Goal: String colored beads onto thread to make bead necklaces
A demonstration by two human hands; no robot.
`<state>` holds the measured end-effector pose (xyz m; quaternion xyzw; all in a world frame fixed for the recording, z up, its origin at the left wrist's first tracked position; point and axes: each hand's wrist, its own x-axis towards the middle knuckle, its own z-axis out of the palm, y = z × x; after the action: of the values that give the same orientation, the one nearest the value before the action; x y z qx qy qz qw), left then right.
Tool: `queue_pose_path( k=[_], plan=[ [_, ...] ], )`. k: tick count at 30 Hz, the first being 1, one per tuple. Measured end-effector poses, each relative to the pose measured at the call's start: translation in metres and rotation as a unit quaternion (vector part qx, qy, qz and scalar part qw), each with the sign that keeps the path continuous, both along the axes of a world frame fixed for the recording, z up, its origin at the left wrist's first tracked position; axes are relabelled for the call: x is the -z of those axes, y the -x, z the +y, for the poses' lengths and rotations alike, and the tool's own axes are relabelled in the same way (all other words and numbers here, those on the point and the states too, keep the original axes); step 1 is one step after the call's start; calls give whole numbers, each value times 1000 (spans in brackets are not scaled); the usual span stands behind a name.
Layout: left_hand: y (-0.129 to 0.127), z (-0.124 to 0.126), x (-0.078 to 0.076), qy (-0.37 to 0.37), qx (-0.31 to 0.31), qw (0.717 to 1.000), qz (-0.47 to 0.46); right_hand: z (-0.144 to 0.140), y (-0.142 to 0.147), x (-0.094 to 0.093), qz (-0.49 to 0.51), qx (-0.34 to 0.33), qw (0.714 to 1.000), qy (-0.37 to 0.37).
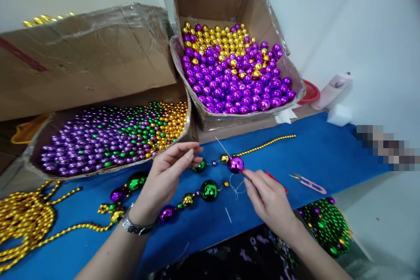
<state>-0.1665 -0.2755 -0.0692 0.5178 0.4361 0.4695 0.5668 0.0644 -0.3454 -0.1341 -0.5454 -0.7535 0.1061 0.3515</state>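
My left hand (167,179), with a watch on the wrist, pinches a bead strand near a small green bead (199,166). My right hand (267,197) holds the thread just below a large purple bead (235,164), with a red-handled tool under the fingers. The strand runs on to a gold bead (224,158) and a thin gold bead chain (265,144). A needle sticks up by the gold bead. A finished stretch with a big green bead (209,190) lies on the blue cloth (315,153).
A cardboard box of purple and gold beads (236,74) stands at the back. A tray of purple, green and gold beads (108,135) sits to the left. Gold bead chains (26,218) pile at the far left. Small scissors (308,183) and green strands (326,223) lie to the right.
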Motion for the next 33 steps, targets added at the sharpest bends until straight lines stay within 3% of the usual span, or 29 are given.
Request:
queue_pose_path(
  k=[9, 13, 15, 18, 20, 25, 29, 33],
  plan=[
    [59, 37, -33, -105, -137, 982, 77, 6, 2, 25, 6, -7, 1000, -30],
    [88, 66, -38, -132, -142, 964, 179, 8, 2, 22, 19, -9, 999, -24],
    [99, 82, -34, -147, -106, 930, 321, 9, 2, 22, 14, -11, 999, -36],
    [110, 105, -19, -154, -28, 841, 517, 12, 3, 23, 3, -18, 999, -48],
    [112, 117, -5, -143, 14, 806, 575, 13, 4, 24, 1, -20, 998, -53],
    [106, 131, 28, -105, 53, 759, 641, 15, 10, 24, -1, -29, 998, -47],
    [103, 134, 34, -103, 58, 766, 632, 16, 14, 22, 1, -27, 999, -37],
    [102, 130, 20, -114, 52, 811, 571, 17, 14, 20, -3, -21, 999, -34]
  ],
)
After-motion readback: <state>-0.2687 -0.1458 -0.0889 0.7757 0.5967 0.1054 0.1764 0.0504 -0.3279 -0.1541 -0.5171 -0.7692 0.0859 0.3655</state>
